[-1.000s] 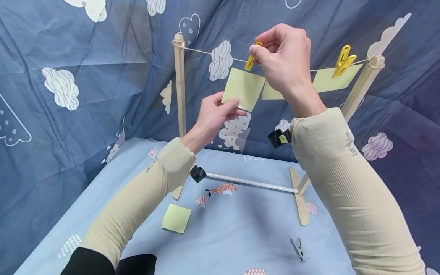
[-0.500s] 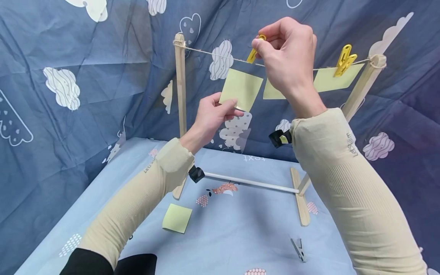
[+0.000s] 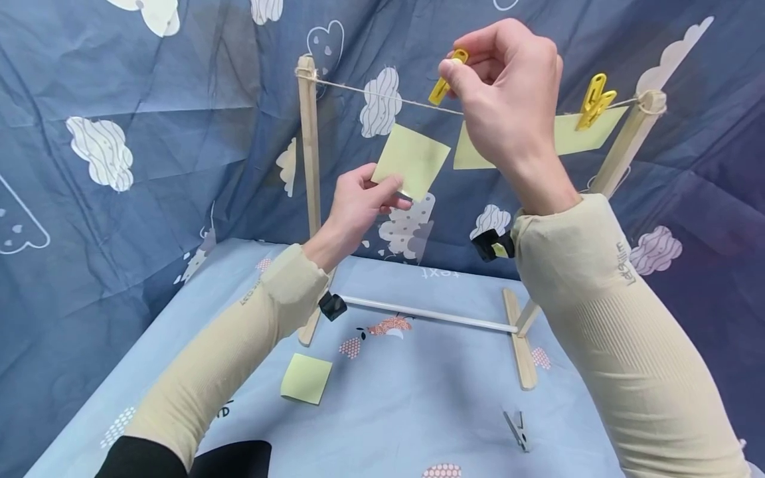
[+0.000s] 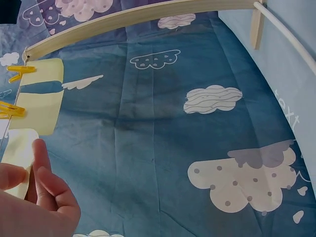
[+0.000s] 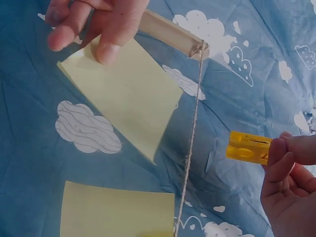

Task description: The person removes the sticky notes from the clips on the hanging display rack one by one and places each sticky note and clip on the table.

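Note:
My right hand (image 3: 460,72) pinches a yellow clothespin (image 3: 447,78) just above the string (image 3: 388,96), clear of it; it shows again as the yellow clothespin (image 5: 247,146) beside the string (image 5: 190,143). My left hand (image 3: 385,189) pinches the lower corner of a pale yellow sticky note (image 3: 411,159) held a little below the string. That sticky note (image 5: 123,94) hangs from the left hand's fingers (image 5: 106,37). A second note (image 3: 469,156) is partly hidden behind my right hand.
The string runs between two wooden posts (image 3: 309,146) (image 3: 627,139), joined low down by a white rod (image 3: 430,314). Another yellow clothespin (image 3: 594,101) pins a note (image 3: 576,133) near the right post. A sticky pad (image 3: 307,378) and a grey clip (image 3: 516,430) lie on the table.
My right hand has lifted the yellow clothespin up off the string and the note's top edge. The note in my left hand has dropped slightly down and left.

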A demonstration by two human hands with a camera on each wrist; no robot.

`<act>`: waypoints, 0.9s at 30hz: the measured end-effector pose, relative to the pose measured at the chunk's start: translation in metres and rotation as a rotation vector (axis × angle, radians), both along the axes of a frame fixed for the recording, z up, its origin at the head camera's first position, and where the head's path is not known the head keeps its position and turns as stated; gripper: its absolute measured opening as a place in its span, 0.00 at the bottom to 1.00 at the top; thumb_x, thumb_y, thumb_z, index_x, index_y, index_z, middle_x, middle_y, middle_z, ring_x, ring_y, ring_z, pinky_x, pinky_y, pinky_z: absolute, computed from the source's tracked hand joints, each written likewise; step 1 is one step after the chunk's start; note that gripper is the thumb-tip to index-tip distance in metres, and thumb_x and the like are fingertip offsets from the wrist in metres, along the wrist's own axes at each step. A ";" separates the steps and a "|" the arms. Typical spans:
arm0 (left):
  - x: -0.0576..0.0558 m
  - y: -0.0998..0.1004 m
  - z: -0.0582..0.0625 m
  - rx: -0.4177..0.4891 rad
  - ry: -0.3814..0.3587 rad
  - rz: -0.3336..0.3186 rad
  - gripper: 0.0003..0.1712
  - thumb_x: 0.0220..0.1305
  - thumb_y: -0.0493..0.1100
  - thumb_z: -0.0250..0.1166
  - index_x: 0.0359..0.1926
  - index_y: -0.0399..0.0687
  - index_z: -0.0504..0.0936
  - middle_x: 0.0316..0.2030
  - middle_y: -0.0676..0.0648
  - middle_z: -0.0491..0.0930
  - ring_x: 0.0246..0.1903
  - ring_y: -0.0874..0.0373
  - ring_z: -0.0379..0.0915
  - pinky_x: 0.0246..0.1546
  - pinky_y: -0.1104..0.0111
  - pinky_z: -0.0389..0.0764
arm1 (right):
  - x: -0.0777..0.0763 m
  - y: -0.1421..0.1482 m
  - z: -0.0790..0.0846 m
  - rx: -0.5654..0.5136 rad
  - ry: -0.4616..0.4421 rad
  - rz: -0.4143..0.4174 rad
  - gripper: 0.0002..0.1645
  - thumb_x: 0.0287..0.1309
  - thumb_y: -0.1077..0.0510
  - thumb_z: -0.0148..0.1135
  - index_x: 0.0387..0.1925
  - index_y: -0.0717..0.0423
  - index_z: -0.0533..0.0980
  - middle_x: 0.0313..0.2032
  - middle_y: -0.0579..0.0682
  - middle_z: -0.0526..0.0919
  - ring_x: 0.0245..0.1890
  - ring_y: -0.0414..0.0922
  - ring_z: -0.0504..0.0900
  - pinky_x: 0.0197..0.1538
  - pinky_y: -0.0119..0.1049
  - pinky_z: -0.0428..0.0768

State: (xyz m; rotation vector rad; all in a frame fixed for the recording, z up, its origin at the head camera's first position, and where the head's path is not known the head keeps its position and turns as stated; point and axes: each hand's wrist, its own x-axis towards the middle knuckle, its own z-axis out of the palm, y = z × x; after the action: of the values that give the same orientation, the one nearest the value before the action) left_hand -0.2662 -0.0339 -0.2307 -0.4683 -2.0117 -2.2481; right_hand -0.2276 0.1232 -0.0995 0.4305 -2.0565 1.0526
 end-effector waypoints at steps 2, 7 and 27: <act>0.001 -0.002 -0.002 -0.005 -0.005 0.002 0.12 0.66 0.42 0.61 0.47 0.42 0.79 0.36 0.43 0.85 0.29 0.58 0.84 0.37 0.66 0.75 | 0.002 0.002 -0.002 -0.003 0.008 0.000 0.15 0.60 0.54 0.64 0.46 0.56 0.80 0.34 0.44 0.84 0.29 0.30 0.80 0.41 0.23 0.76; 0.005 -0.008 -0.006 -0.017 -0.003 0.013 0.10 0.65 0.40 0.61 0.45 0.41 0.79 0.31 0.46 0.84 0.27 0.56 0.83 0.35 0.67 0.74 | 0.010 0.011 -0.007 -0.031 0.027 0.013 0.16 0.58 0.54 0.66 0.47 0.55 0.80 0.33 0.40 0.83 0.30 0.33 0.80 0.41 0.23 0.76; 0.026 -0.043 -0.050 -0.311 0.051 -0.008 0.21 0.63 0.34 0.57 0.57 0.40 0.71 0.45 0.36 0.82 0.31 0.55 0.75 0.29 0.72 0.75 | 0.050 0.074 -0.069 -0.129 0.033 0.042 0.17 0.52 0.63 0.69 0.46 0.58 0.81 0.31 0.38 0.79 0.32 0.36 0.76 0.35 0.25 0.71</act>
State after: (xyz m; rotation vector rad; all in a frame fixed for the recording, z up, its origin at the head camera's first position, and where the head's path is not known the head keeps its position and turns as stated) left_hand -0.2405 -0.0774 -0.2806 -0.5519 -2.3451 -1.9093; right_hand -0.1773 0.1972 -0.1688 0.4235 -1.9451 1.1887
